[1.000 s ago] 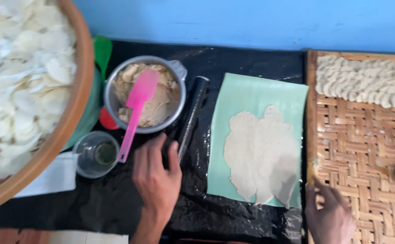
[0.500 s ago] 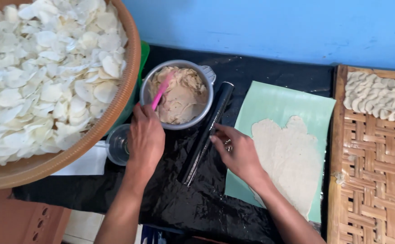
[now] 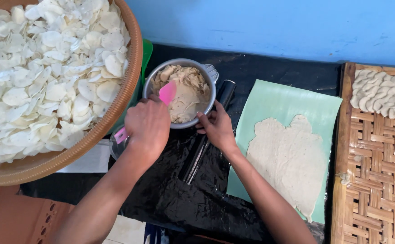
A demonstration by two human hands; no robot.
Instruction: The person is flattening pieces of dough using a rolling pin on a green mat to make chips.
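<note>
Dough fills a round metal bowl (image 3: pixel 209 77) that sits just ahead of both hands, near the middle of a black-covered table (image 3: pixel 175 199). Going left to right: a big shallow wooden basket (image 3: pixel 129 86) heaped with thin white chips (image 3: pixel 39 72) takes up the far left, its rim just beside the bowl. Next comes the left hand (image 3: pixel 147 126), fingers curled shut around the handle of a pink spatula (image 3: pixel 167 92). The spatula's long axis slants from lower left to upper right, its handle end poking out below the hand above a small clear cup (image 3: pixel 116 147), its blade lying on the dough (image 3: pixel 186 92) inside the bowl. The right hand (image 3: pixel 215 127) is pressed against the bowl's near right rim, fingers bent on the edge; how firmly it grips cannot be told. Both hands are about equally close to the bowl, one at each side of its near edge. Under the right wrist a black rolling pin (image 3: pixel 204 140) runs diagonally. Further right, a flat sheet of rolled dough (image 3: pixel 292 158) lies on a pale green mat (image 3: pixel 274 99). At the far right, a woven bamboo tray (image 3: pixel 378 171) holds shaped dough pieces (image 3: pixel 383 95) at its top.
</note>
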